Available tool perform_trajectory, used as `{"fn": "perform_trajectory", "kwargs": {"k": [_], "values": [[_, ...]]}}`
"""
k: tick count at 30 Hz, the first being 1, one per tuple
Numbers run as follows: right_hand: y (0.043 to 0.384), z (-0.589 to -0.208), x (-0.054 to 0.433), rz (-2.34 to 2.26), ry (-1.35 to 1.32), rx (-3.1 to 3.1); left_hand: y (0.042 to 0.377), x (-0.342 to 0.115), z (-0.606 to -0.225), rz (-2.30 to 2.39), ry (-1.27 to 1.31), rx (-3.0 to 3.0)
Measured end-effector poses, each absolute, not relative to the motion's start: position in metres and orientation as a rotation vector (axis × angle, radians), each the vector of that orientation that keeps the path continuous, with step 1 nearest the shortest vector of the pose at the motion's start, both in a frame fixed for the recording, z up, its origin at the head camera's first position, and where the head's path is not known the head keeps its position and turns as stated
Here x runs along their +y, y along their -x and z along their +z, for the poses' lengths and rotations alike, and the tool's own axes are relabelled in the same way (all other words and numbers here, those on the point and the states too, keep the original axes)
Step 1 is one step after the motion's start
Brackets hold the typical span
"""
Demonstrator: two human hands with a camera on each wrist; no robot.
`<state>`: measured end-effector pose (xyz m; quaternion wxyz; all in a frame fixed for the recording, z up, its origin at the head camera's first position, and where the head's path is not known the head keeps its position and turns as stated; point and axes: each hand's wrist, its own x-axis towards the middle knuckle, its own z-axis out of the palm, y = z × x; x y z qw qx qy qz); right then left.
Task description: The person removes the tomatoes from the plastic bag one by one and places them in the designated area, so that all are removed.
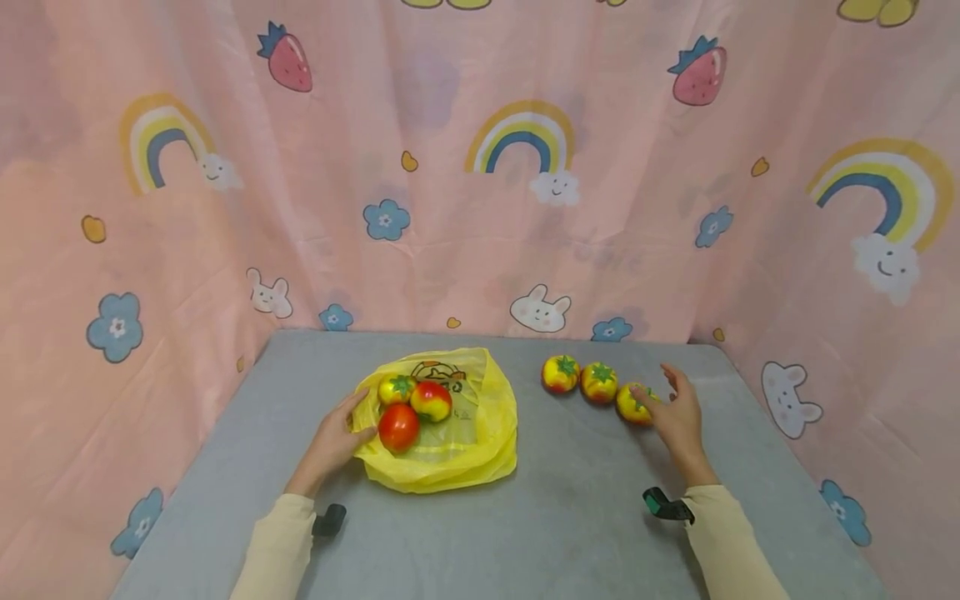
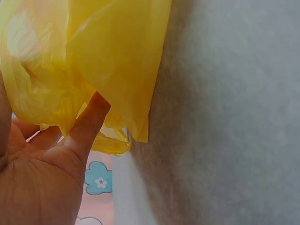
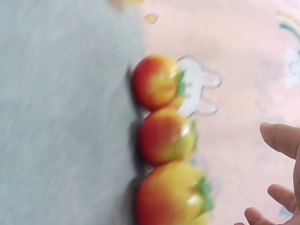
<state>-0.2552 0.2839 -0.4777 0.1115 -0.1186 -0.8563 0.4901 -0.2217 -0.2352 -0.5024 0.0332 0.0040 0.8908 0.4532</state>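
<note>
On the yellow bag [image 1: 497, 421], a dark printed mark [image 1: 437, 373] is seen toward twelve o'clock, but no wording can be read.

Pink cloth [image 1: 465, 271] hangs behind and along both sides of a grey table [image 1: 540, 542], its folds and creases running mostly downward. Printed on it are 3 rainbows [image 1: 520, 111], each ending in a smiling white cloud [image 1: 555, 188], plus 2 strawberries [image 1: 697, 77], 3 white rabbit heads [image 1: 540, 309] and scattered blue flowers [image 1: 386, 220]. The tabletop looks plain and matte. The light is soft and fairly even.
</note>
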Motion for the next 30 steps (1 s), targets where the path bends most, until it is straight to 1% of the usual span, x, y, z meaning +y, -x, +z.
{"fn": "perform_trajectory", "kwargs": {"k": [6, 12, 30], "values": [[0.245, -0.457, 0.269, 1.491, 0.252, -2.443, 0.219, -0.237, -0.503, 1.378, 0.003, 2.728], [0.239, -0.443, 0.252, 1.476, 0.097, -2.372, 0.22, -0.237, -0.504, 1.389, 0.022, 2.721], [0.225, -0.426, 0.205, 1.593, -0.131, -2.34, 0.221, -0.236, -0.501, 1.378, -0.017, 2.742]]}}
